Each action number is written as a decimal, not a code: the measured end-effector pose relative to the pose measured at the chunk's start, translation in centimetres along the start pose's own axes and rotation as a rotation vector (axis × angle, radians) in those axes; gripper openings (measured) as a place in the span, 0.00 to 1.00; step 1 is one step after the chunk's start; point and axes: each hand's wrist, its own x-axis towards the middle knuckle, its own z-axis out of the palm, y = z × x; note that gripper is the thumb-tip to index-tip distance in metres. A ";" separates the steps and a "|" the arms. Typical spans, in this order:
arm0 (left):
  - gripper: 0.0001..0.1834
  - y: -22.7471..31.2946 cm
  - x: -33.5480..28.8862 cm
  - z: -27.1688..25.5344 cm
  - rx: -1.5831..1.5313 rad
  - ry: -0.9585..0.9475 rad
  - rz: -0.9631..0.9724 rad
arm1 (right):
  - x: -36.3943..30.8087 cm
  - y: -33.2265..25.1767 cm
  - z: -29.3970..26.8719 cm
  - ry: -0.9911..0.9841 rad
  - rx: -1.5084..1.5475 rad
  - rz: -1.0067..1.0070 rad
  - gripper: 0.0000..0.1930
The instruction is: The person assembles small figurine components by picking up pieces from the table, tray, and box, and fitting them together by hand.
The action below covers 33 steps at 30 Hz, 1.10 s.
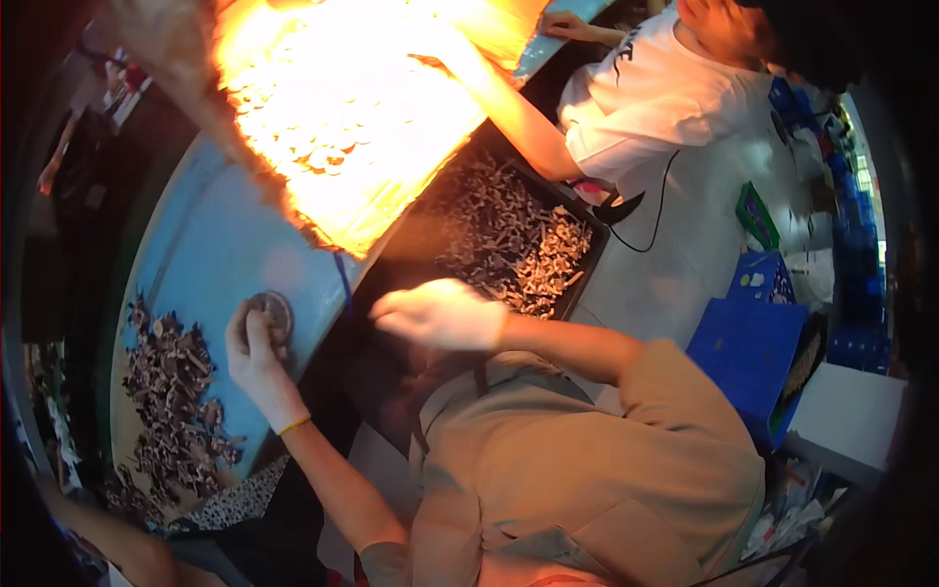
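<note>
A blue table [210, 249] fills the left and middle of the view, and everything else is placed from it. On its near left part lies a heap of small dark parts [176, 391], spread along the edge. Just right of that heap, the left hand [256, 347] rests on the table top with its fingers closed around a round grey disc [275, 311], which sits flat on the blue surface near the table's right edge. A yellow band circles that wrist.

Farther up the table a very bright, overexposed patch [342, 117] covers a spread of small pieces; their detail is washed out.

Off the table's right edge sits a black tray [587, 264] filled with pale and dark small parts. The right hand [440, 313] hovers over the near corner of this tray, blurred and glaring white; whether its fingers are apart or closed on something cannot be told.

Beyond the tray, another person in a white shirt [655, 98] stretches an arm across toward the bright patch on the table. Blue crates [748, 342] stand on the floor to the far right.
</note>
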 end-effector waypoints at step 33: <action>0.25 -0.9 -2.0 -1.6 0.065 0.251 0.308 | -9.6 14.3 -11.8 0.577 -0.649 0.272 0.12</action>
